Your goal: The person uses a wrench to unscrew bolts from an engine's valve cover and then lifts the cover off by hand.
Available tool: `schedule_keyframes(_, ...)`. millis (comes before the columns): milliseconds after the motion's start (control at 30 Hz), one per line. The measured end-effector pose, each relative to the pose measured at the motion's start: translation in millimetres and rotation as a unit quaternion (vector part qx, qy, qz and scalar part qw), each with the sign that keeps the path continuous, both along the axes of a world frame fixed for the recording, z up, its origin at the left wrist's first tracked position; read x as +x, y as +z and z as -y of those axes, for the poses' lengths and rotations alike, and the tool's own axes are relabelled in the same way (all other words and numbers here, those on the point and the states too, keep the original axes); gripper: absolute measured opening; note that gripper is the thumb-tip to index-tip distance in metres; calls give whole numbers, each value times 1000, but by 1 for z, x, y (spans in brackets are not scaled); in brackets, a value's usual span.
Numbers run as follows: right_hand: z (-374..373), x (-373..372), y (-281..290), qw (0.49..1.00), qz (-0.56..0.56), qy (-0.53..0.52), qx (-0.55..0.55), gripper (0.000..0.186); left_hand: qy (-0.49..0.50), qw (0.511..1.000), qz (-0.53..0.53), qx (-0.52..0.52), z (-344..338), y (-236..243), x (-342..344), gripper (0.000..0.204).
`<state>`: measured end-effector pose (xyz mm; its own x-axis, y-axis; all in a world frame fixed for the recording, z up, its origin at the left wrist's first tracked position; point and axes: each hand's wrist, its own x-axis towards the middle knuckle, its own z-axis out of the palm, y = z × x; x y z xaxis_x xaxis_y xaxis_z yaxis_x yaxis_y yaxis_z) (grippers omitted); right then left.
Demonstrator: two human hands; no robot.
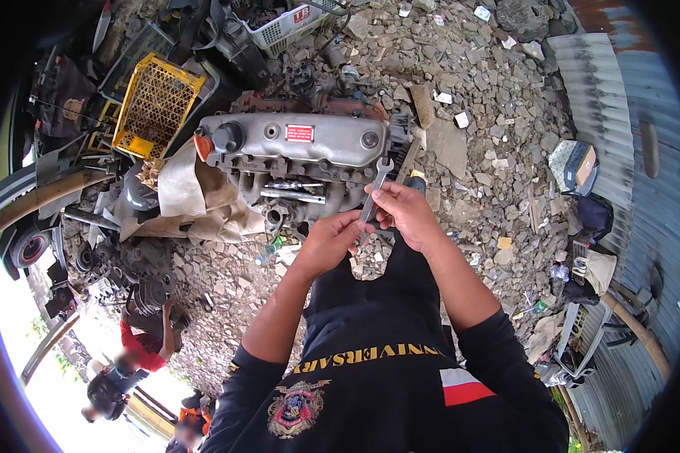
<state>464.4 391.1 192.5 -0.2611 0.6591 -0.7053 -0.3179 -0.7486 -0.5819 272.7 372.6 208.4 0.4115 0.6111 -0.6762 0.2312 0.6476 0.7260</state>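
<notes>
A silver wrench with an open-ended jaw slants up between my two hands, its jaw end pointing away from me. My right hand has its thumb and fingers closed on the shank. Lower down, the fingers of my left hand close around the wrench's near end, partly hiding it. Just beyond my hands lies an engine with a grey valve cover and a black oil cap. Several shiny metal tools rest on its near side, left of the wrench.
Loose stones cover the ground. At the left are a yellow crate, a tan cloth and a pile of metal parts. A person in a red shirt is at the lower left. Corrugated metal sheets stand along the right.
</notes>
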Motion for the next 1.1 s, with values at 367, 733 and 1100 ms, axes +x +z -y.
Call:
schedule_keyframes(367,8,13,48,999,19,-10,30,29,5,978,204,-38,3,43,-2,44)
schedule_keyframes(733,10,28,72,995,-20,14,97,33,-11,978,209,8,5,56,6,41)
schedule_keyframes(1100,-18,48,33,974,180,128,50,26,-8,990,-40,134,34,34,-32,43)
